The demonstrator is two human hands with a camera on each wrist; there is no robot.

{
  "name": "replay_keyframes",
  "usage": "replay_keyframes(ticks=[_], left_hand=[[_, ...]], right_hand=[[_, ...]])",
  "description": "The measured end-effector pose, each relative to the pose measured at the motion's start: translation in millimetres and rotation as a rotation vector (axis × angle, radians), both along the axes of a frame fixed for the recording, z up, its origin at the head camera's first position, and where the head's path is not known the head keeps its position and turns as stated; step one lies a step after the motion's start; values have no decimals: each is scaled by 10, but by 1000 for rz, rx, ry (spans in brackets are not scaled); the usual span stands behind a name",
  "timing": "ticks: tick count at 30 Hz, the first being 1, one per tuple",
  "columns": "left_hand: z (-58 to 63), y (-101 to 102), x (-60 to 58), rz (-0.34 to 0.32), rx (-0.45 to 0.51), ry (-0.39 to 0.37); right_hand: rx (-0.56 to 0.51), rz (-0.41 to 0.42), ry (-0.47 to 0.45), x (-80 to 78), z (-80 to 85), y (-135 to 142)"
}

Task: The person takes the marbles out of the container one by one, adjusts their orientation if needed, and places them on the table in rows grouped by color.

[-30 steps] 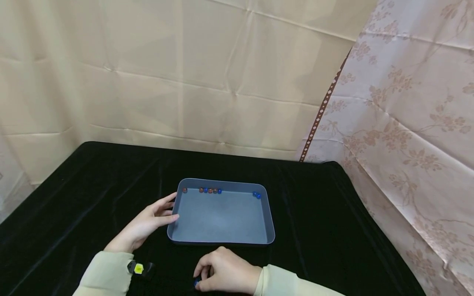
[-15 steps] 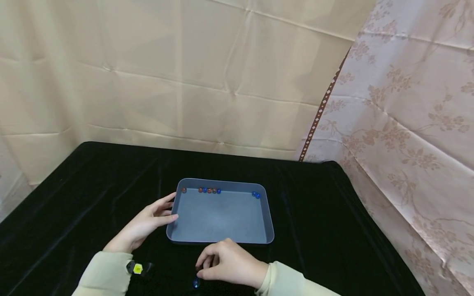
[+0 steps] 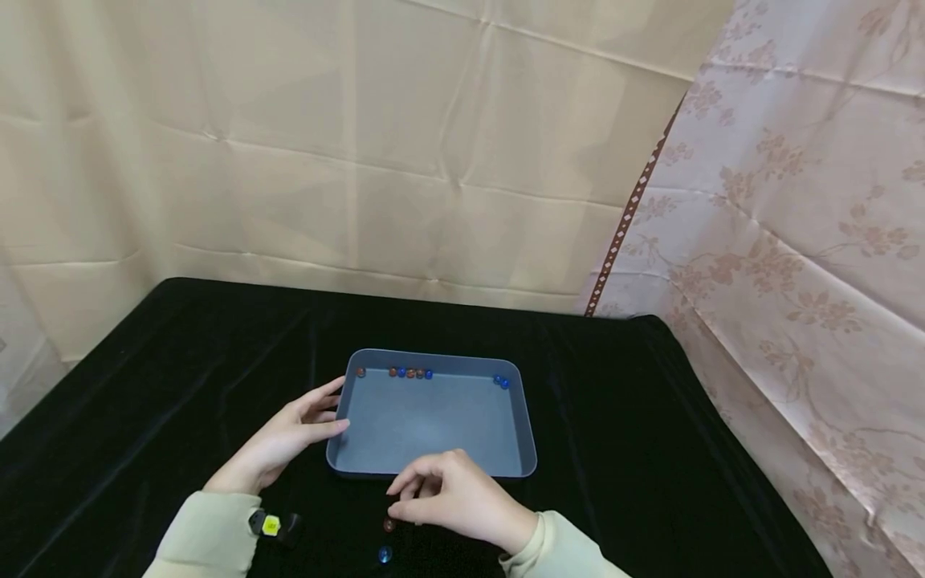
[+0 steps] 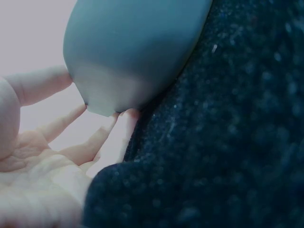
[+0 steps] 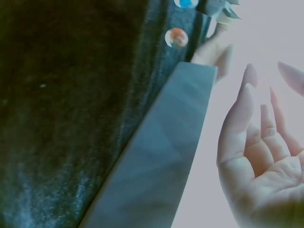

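A shallow blue-grey tray [image 3: 433, 433] lies on the black cloth. My left hand [image 3: 285, 440] holds its left side, thumb over the rim and fingers along the outer wall; the left wrist view shows fingertips against the tray's outside [image 4: 128, 42]. Nearer me, a reddish-brown marble [image 3: 389, 525] and a blue marble [image 3: 385, 555] lie on the cloth. Just above and right of the brown one is my right hand [image 3: 466, 502], fingers parted with nothing between them. Both marbles, the orange-brown marble [image 5: 176, 37] and the blue marble [image 5: 186, 3], show in the right wrist view.
Inside the tray, a row of brown and blue marbles [image 3: 410, 373] lines the far wall. One brown marble [image 3: 360, 372] sits in the far left corner, and two blue marbles [image 3: 501, 381] at the far right. Cream curtain [image 3: 325, 160] hangs behind the table.
My right hand has let go of the blue marble, then the brown one, leaving both on the cloth, and has moved up towards the tray. The left hand and tray stay put.
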State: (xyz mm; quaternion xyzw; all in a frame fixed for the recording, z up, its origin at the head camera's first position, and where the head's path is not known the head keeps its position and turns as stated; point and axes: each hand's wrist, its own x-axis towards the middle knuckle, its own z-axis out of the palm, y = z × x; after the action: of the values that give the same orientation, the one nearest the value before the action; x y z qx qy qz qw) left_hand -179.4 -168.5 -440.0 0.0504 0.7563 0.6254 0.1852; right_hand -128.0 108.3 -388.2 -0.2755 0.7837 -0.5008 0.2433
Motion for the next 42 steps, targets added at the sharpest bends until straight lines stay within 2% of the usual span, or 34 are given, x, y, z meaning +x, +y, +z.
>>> replay_keyframes(ticks=[5,16,26,34,42], left_hand=[[-11,-1,3,3,6,-7],[-20,-21,-7,-3,9,-23],[-15,-20,-16,-5,4,-29],[-17,-13,-20,-7,0,-26],[-3,-1,-29,-1,-8,-25]], right_hand=[[-40,-24,-28,1,44,38],[-123,-137,-32,-41,119,141],[-138,-191,8,-110,188,247],[-118,-275,-10,-203,223,346],[-93,-371,44,-248,255,457]])
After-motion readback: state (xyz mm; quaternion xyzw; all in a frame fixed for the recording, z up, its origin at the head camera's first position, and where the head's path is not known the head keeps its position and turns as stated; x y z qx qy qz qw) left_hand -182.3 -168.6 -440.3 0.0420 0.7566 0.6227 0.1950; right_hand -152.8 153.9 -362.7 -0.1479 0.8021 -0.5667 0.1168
